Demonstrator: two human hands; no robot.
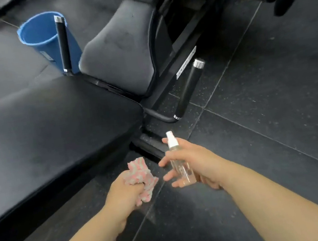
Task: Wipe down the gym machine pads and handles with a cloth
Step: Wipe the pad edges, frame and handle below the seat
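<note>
Two hands in view, both busy. My left hand (123, 191) is balled into a fist round one cloth (141, 173), pink and white. It's bunched up, and its loose end sticks out of the fist toward the far side. It hangs over the dark floor (270, 122), just beside the near-right corner of the black pad (40, 136), not touching it.

My right hand (194, 160) holds one clear spray bottle (179, 163). The bottle's long axis runs near to far and its white nozzle points away from me. My fingers are loosely curled about its body, though they're blurred.

Pads, I count two: the big black pad near on the left, and a grey seat pad (121, 51) farther off in the middle.

Handles, two as well, black with chrome ends. The right handle (189, 88) leans from near-left up to far-right. The left handle (63, 43) runs almost straight near to far, crossing in front of one blue bucket (38, 33), which stands far left.
</note>
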